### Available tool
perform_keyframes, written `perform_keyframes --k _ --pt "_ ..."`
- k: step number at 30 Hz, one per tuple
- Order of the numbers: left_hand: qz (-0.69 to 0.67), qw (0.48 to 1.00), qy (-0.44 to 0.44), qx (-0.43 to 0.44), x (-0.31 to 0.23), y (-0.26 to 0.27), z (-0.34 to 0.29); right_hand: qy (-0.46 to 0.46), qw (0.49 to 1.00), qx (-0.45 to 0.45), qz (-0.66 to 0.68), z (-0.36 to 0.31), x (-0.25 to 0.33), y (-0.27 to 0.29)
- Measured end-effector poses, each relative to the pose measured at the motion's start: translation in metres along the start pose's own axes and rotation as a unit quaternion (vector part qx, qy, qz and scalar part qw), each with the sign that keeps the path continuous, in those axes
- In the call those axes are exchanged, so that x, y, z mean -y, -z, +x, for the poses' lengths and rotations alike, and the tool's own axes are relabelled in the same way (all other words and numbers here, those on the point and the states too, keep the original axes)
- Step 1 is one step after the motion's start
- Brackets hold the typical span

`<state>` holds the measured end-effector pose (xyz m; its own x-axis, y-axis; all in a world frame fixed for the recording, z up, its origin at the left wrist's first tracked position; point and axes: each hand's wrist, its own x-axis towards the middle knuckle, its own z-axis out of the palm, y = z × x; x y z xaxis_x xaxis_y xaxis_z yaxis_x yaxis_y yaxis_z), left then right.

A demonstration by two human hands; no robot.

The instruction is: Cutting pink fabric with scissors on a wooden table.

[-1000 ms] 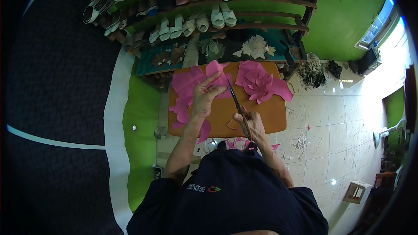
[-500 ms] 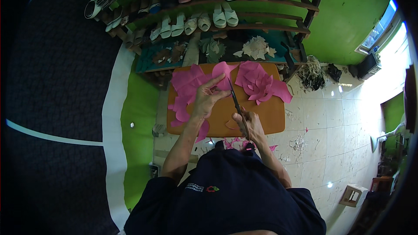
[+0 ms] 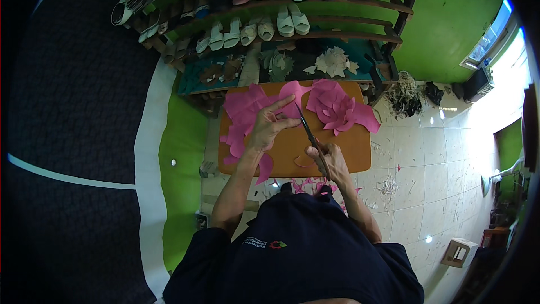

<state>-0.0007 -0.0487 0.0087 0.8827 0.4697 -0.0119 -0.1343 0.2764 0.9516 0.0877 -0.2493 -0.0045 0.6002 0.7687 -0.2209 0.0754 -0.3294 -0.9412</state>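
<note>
The left hand [image 3: 270, 128] grips a pink piece [image 3: 292, 88] between thumb and fingers above the far middle of the orange table [image 3: 343, 155]. The fingers lie along the material, presumably to support it and leave its right edge exposed to the tool. The right hand [image 3: 331, 163] is closed around the handles of the scissors [image 3: 306, 126], at the near right; the blades point far and slightly left, their tips just beside the held piece. This angle appears to place the blades clear of the left fingers. Whether the blades are apart cannot be told. Loose pink sheets [image 3: 243, 106] lie to the left and a pink stack [image 3: 334, 106] to the right, apparently separated so that the table's middle gives both hands working room.
</note>
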Motion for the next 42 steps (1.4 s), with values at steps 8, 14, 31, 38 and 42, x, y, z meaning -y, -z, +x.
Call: perform_keyframes --k 8,14,31,38,42 --pt "-0.001 1.0 0.008 0.016 -0.002 0.005 0.0 -0.015 0.999 0.022 -0.034 0.002 -0.003 0.013" --pt "0.007 0.999 0.011 0.029 -0.001 0.013 0.0 -0.011 0.996 0.038 -0.076 0.003 -0.001 0.02" --pt "0.103 0.982 0.084 0.132 -0.012 0.022 0.013 -0.038 0.989 0.136 0.033 0.012 -0.042 0.004" --pt "0.094 0.982 0.082 0.141 -0.01 0.026 0.012 -0.056 0.988 0.137 0.051 0.007 -0.038 0.007" --pt "0.088 0.984 0.082 0.13 -0.01 0.026 0.01 -0.052 0.99 0.123 0.034 0.007 -0.041 0.005"
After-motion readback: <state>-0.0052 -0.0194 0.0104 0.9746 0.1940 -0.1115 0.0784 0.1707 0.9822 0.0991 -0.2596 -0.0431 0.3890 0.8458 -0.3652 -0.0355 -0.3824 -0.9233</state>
